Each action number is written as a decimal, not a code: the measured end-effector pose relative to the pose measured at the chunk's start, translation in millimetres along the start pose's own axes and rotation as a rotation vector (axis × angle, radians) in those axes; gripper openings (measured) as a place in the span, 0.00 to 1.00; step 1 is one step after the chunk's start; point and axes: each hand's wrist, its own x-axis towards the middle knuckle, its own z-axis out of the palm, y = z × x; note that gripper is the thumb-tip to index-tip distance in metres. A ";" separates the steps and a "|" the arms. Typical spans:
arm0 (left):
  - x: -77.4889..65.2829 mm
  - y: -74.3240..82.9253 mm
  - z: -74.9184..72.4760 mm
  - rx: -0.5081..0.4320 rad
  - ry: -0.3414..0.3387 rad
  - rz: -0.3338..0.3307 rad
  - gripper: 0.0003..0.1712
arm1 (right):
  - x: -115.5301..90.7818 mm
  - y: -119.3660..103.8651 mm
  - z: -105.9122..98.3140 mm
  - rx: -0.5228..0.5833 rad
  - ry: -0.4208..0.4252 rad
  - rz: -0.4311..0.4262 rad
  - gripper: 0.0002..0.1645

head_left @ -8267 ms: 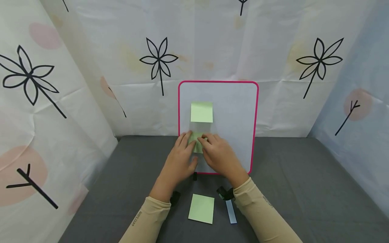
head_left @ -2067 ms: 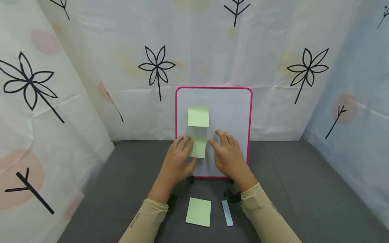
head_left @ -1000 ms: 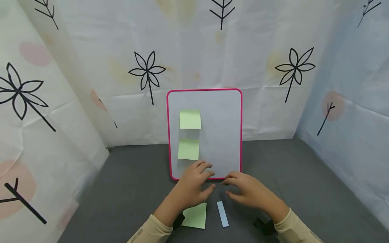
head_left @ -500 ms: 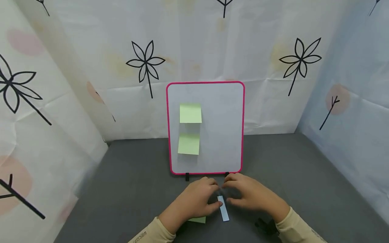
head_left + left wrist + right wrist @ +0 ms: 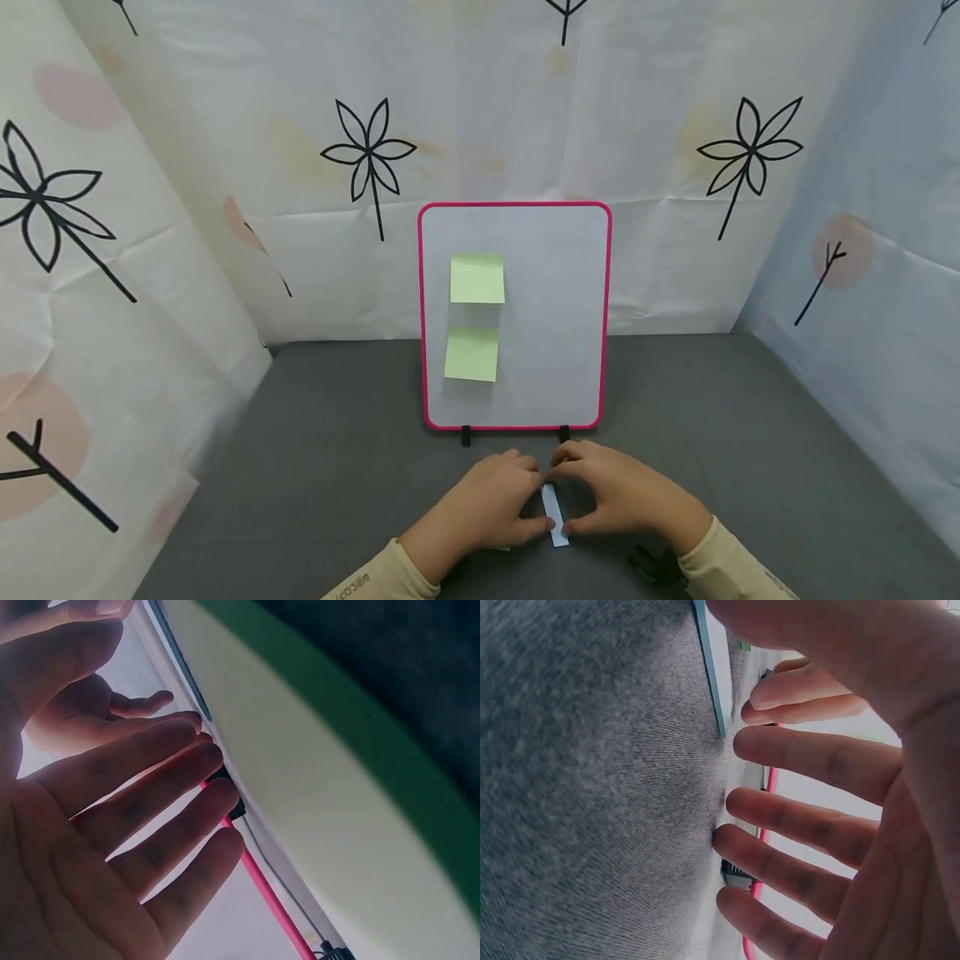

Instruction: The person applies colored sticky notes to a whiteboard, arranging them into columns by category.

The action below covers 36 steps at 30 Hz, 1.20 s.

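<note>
A narrow pale-blue strip lies on the grey table between the two hands. My left hand is at its left side, thumb tip overlapping the strip's lower part, fingers extended. On the other side my right hand has its thumb beside the same part and its fingertips near the strip's far end. In the right wrist view the strip shows a blue side edge. The pale-green sticky note pad fills much of the left wrist view; in the head view my left hand hides nearly all of it.
A whiteboard with a pink frame stands upright behind the hands on black feet. Two green sticky notes, an upper note and a lower note, are on its left half. Patterned cloth hangs around the grey table.
Both hands have left the whiteboard's lower note and come down to the blue strip. In the last half second the thumbs have closed in along it, and the left hand covers more of the pad.
</note>
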 end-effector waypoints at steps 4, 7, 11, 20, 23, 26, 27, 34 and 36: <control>-0.3 1.6 0.6 -0.001 -0.024 -0.003 0.22 | 0.0 -0.7 1.2 -0.018 0.002 -0.001 0.33; -0.6 2.7 0.2 -0.009 -0.030 -0.002 0.22 | 0.0 -1.2 1.5 -0.023 0.001 0.003 0.33; -0.7 3.3 -0.3 -0.014 -0.041 -0.003 0.23 | 0.8 -1.5 1.8 -0.033 -0.010 0.008 0.31; -0.8 4.3 -0.8 -0.041 -0.074 0.014 0.24 | 1.2 -1.5 3.0 -0.037 -0.007 0.002 0.30; -0.8 4.4 0.0 -0.038 -0.072 0.023 0.23 | 1.1 -1.7 3.1 -0.033 -0.003 0.001 0.30; 0.2 4.5 0.0 -0.039 -0.082 0.021 0.23 | 1.0 -2.4 2.8 -0.030 0.005 0.002 0.29; 0.7 4.6 -0.2 -0.040 -0.088 0.018 0.23 | 0.9 -2.7 2.6 -0.030 0.006 0.004 0.29; 1.8 6.1 -0.6 -0.042 -0.112 0.005 0.23 | 1.0 -3.7 2.1 -0.043 0.004 -0.005 0.29; 1.7 6.4 0.0 -0.038 -0.111 0.003 0.23 | 1.0 -3.8 2.3 -0.049 0.006 -0.008 0.30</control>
